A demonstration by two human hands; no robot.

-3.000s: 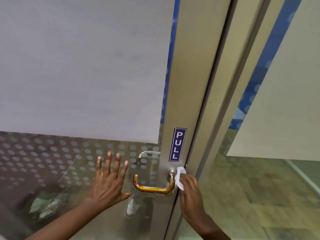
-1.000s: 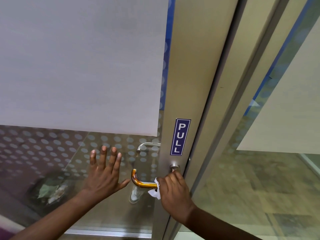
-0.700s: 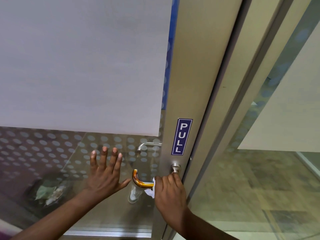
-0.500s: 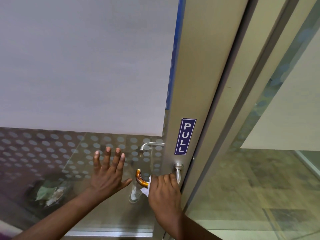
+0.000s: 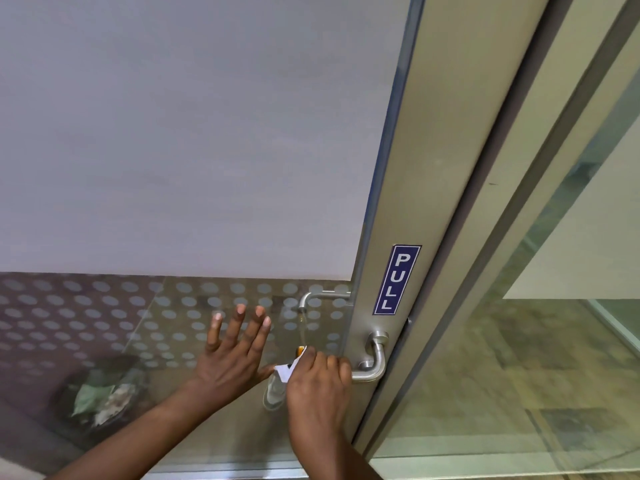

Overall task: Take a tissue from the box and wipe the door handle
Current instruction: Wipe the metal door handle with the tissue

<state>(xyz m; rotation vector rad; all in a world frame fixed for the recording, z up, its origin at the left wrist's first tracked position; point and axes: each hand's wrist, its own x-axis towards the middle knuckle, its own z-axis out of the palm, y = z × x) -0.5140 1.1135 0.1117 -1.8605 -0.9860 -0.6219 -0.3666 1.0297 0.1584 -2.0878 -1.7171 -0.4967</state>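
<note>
Writing: we read "PULL" in white capitals running down a blue sticker (image 5: 397,279) on the metal door stile (image 5: 408,168), lower right of centre.
Door: frosted film covers the upper glass (image 5: 190,133); below it we see a band of pale dots (image 5: 104,317).
Room: to the right, a clear glass panel (image 5: 519,393) shows a mottled greenish floor.
Door handle (image 5: 375,358): silver lever below the sticker, its left part covered by our right hand.
Right hand (image 5: 317,382): curled closed around the handle, pressing the tissue to it.
Tissue (image 5: 286,370): white corner sticking out at the hand's left.
Left hand (image 5: 235,355): flat on the glass, fingers spread, holding nothing.
</note>
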